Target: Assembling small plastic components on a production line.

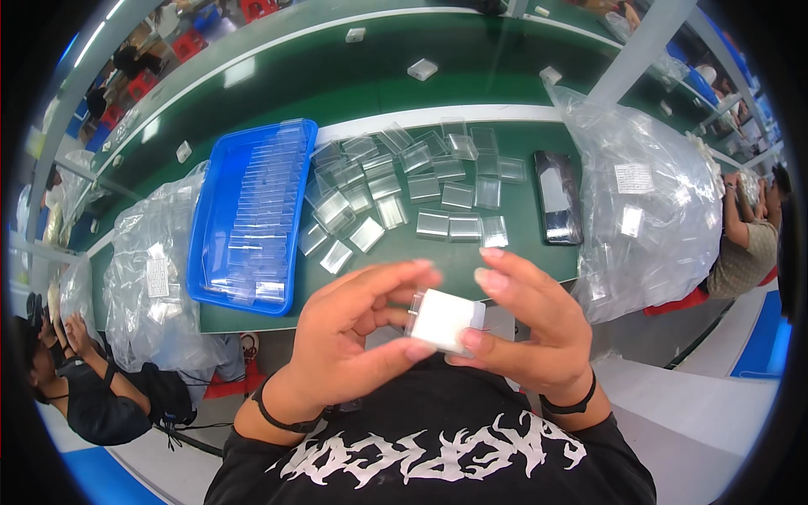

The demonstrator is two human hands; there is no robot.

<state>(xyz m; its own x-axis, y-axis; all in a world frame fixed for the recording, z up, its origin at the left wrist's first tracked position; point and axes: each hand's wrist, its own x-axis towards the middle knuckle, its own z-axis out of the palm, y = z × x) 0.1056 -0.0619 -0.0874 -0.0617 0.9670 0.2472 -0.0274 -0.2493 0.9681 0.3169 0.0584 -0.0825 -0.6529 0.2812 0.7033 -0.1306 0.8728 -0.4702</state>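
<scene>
A small white box in a clear plastic case (pixel 446 321) is held above the table's near edge, in front of the person's chest. Its broad white face points up toward the camera; the upper edge slopes down to the right. The face looks nearly square, so its long axis cannot be told. The left hand (pixel 345 332) grips the box at its left side, thumb at the lower corner. The right hand (pixel 534 324) lays its thumb on the lower right corner, forefinger and middle finger raised off the box; whether its hidden fingers grip cannot be told. Beyond, loose clear cases (pixel 457 196) lie at many angles on the green table (pixel 370 282). A blue tray (pixel 200 252) with rows of clear pieces stands left, a black package (pixel 556 202) right, and clear plastic bags (pixel 652 231) at both ends.
</scene>
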